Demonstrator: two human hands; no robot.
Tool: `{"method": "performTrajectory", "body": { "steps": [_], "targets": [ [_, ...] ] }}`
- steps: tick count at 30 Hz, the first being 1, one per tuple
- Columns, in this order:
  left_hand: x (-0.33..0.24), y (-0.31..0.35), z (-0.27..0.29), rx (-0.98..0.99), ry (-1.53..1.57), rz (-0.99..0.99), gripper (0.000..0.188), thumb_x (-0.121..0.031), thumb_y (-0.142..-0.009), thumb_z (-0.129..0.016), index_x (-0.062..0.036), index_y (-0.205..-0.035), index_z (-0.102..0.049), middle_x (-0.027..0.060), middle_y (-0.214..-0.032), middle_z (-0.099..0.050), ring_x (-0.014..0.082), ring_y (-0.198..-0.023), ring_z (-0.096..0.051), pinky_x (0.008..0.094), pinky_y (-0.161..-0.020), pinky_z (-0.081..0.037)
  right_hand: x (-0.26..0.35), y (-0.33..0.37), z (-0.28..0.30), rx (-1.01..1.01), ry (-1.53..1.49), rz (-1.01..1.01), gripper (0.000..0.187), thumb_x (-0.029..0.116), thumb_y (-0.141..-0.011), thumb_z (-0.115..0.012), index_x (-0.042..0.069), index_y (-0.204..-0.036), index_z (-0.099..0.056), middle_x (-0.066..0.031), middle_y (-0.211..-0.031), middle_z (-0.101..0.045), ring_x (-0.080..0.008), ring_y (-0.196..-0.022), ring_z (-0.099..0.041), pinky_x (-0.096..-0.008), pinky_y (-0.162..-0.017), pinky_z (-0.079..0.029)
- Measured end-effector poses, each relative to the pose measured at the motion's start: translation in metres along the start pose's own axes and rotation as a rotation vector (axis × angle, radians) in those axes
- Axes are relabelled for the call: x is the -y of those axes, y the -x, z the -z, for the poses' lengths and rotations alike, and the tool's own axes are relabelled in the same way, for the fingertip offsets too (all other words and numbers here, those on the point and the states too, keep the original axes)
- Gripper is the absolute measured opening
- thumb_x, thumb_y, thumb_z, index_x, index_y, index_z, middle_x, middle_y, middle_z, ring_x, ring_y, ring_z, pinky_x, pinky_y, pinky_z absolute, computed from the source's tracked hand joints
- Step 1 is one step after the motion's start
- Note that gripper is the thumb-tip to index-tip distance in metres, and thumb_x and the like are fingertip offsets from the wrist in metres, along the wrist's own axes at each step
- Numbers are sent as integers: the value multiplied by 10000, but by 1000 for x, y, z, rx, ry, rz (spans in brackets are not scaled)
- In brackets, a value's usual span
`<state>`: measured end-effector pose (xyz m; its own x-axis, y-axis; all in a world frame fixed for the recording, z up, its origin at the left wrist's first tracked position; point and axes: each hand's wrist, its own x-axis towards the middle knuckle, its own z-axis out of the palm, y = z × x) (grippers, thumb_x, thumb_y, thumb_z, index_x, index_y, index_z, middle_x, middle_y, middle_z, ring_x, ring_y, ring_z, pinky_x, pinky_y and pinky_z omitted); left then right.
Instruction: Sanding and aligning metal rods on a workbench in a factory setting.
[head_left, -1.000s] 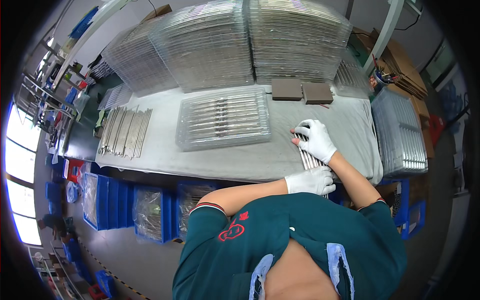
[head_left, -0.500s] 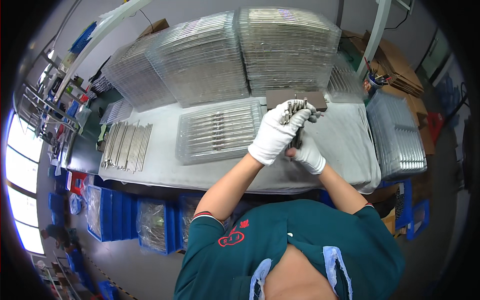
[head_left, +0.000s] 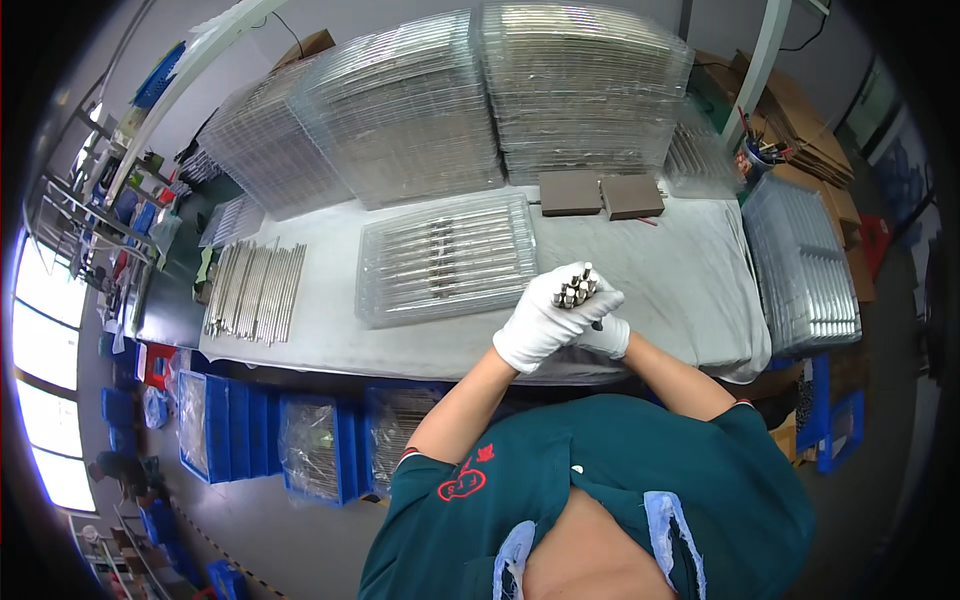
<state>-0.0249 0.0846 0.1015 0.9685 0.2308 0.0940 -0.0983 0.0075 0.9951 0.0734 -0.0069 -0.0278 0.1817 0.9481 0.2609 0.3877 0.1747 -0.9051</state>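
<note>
My left hand (head_left: 540, 322), in a white glove, is closed around a bundle of short-looking metal rods (head_left: 576, 290). Their shiny ends poke up above the fist at uneven heights. Just below and to the right, my right hand (head_left: 607, 338), also gloved, is curled in against the lower part of the bundle. Most of its fingers are hidden behind the left hand. A clear plastic tray (head_left: 375, 300) with rods laid across it rests on the table to the left of my hands. Farther left lies a row of loose metal rods (head_left: 255, 292).
Two brown blocks (head_left: 570, 194) sit beyond my hands. Tall stacks of clear trays (head_left: 400, 130) line the back of the grey-covered table (head_left: 690, 290). More trays (head_left: 800, 265) are piled at the right edge, near a pen cup (head_left: 752, 158). Blue bins (head_left: 235, 425) stand below the front edge.
Both hands have come down toward my body with the rods, uncovering the brown blocks. My right hand has tucked in closer behind the left. The bundle's ends now point up toward me.
</note>
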Motion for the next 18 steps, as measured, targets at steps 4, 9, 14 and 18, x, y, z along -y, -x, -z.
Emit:
{"method": "performTrajectory", "body": {
  "steps": [4,9,14,18],
  "targets": [
    [0,4,-1,14,-69,-73,112,-126,-776,-676,-43,-773,-600,17,-680,-568,89,-606,-513,244,-568,-430,3,4,4,12,58,-140,338,55,-706,-614,47,-1024,-499,-12,-923,-512,-67,-768,-461,-229,-663,-428],
    [4,3,6,52,-107,-157,95,-91,-785,-667,-32,-798,-594,20,-700,-595,70,-614,-552,218,-548,-458,64,23,15,-390,-104,-45,367,325,-789,-627,29,-948,-479,-30,-827,-516,-100,-745,-479,-248,-693,-422],
    [-5,7,9,122,60,13,88,-84,-783,-665,-28,-794,-598,24,-719,-601,74,-620,-549,218,-563,-454,76,50,20,-537,-329,-308,676,670,-744,-452,19,-922,-481,-80,-826,-535,-188,-775,-557,-312,-776,-444],
    [-5,9,4,113,-33,-42,94,-84,-771,-674,-30,-790,-600,30,-750,-612,96,-677,-568,245,-610,-465,73,34,-15,-145,-1418,-710,737,676,-751,-425,29,-1096,-492,-126,-919,-575,-253,-827,-604,-379,-747,-511]
  ]
}}
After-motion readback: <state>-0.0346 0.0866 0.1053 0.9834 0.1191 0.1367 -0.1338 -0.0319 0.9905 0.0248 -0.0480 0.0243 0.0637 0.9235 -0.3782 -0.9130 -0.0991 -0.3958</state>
